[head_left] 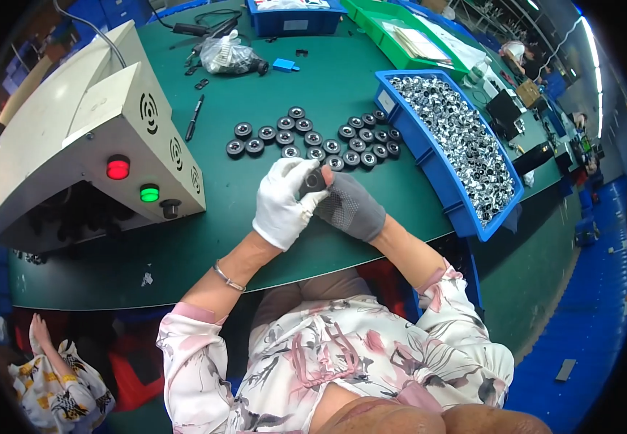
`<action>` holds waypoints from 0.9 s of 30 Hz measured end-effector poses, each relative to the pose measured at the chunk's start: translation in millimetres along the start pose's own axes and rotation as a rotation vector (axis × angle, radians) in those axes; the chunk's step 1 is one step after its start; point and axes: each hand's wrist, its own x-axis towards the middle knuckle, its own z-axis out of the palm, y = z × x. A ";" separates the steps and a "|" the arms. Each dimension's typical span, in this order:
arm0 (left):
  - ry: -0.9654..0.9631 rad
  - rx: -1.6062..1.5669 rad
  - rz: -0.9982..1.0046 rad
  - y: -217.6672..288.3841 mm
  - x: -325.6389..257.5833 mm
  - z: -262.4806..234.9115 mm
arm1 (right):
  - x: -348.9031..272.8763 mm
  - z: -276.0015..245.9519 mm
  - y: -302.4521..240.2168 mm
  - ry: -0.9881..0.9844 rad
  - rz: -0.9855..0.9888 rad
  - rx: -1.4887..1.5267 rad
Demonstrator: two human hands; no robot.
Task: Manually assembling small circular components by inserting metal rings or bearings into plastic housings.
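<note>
Left hand (282, 202) in white fabric glove and right hand (349, 206) in grey dotted glove meet over the near edge of the green work table (183, 253), both closed around one small black round part (313, 181), held just above the table. Just beyond: cluster of matching black round parts (313, 137) laid out in rows. Right of those, blue plastic bin (436, 173) full of shiny metal pieces. Left, beige machine housing (89, 145) with red and green buttons. Farther back, clear plastic bag (228, 56).
</note>
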 end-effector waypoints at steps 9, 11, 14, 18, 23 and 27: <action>0.011 -0.033 0.054 9.5 -3.2 3.7 | -7.2 -7.4 8.0 0.014 -0.161 -0.442; 0.028 -0.025 -0.003 8.6 -3.7 4.3 | -3.9 -2.7 4.0 0.011 -0.236 -0.503; 0.035 0.089 0.043 8.5 -1.3 2.7 | 6.2 -8.7 21.0 0.177 0.050 -0.006; 0.078 -0.524 -0.379 1.2 1.4 4.9 | 4.9 8.2 12.9 0.229 -0.275 -0.170; -0.145 -1.289 -0.819 -2.8 6.1 -9.8 | 4.2 -6.1 -5.0 0.170 -0.418 -0.799; -0.423 -1.009 -0.665 -10.6 4.8 -13.4 | -0.4 -6.3 -13.6 0.117 -0.368 -0.856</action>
